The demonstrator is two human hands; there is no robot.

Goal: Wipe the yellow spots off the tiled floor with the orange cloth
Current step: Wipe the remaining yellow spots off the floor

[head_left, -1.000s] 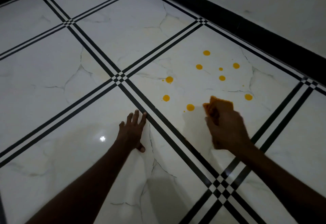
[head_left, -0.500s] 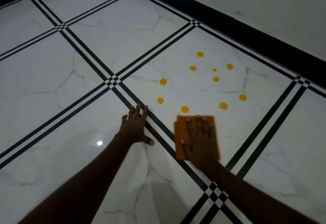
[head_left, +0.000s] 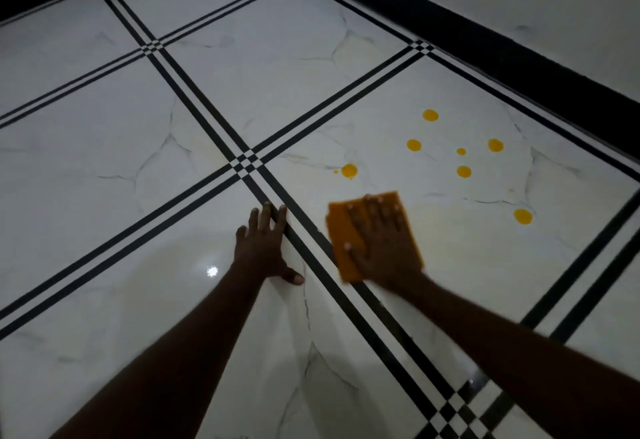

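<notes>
The orange cloth (head_left: 341,231) lies spread flat on the white tiled floor (head_left: 346,99), pressed down by my right hand (head_left: 381,241) with fingers splayed on top. Several yellow spots remain beyond it: one (head_left: 349,170) just ahead on the left, a cluster (head_left: 463,171) farther right, one (head_left: 430,115) at the far end and one (head_left: 522,216) to the right of the cloth. A faint yellowish smear (head_left: 450,227) shows beside the cloth. My left hand (head_left: 265,248) rests flat on the floor left of the cloth, holding nothing.
Black double lines (head_left: 194,106) cross the marble-look tiles. A black skirting band (head_left: 519,58) runs along the wall at the upper right. A light reflection (head_left: 212,270) glints on the tile near my left wrist.
My right hand laid the bunched cloth flat, then slid it forward over the nearest spots. Those near spots no longer show. My left hand stayed planted.
</notes>
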